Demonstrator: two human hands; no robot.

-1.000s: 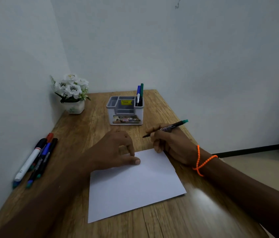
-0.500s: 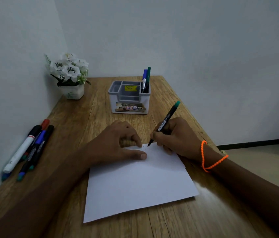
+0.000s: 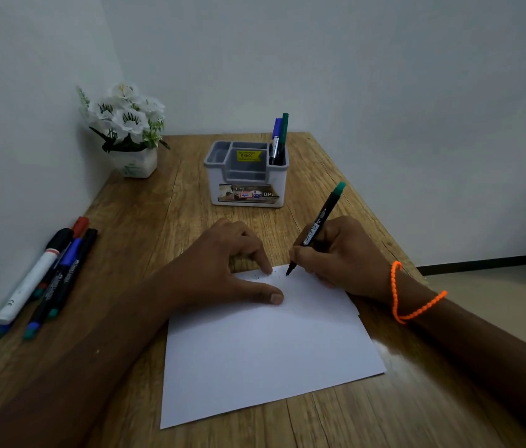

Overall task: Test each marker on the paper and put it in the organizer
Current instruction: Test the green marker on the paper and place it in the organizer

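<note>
Gripping a black marker with a green end cap [image 3: 319,227] in a writing hold, the right hand [image 3: 340,253] sets the tip on the far edge of the white paper [image 3: 264,350], where a few faint dark marks show just left of the tip. The marker leans away from the person, its green end pointing up and to the right. An orange beaded bracelet [image 3: 411,294] circles the right wrist.

The left hand [image 3: 222,270] holds nothing; it lies spread on the paper's far left corner, thumb and forefinger pressing the sheet flat against the wooden worktop [image 3: 132,221].

Beyond the hands stands the grey and white organizer [image 3: 248,176]. Two markers [image 3: 279,137], one blue and one green, stand upright in its right rear compartment; the other compartments look bare apart from a yellow price sticker.

Along the left wall lies a bunch of markers [image 3: 48,279] side by side, among them a white-barrelled one with a black cap, one red-capped and one blue. A white pot of white flowers [image 3: 125,124] sits in the far left corner.
</note>
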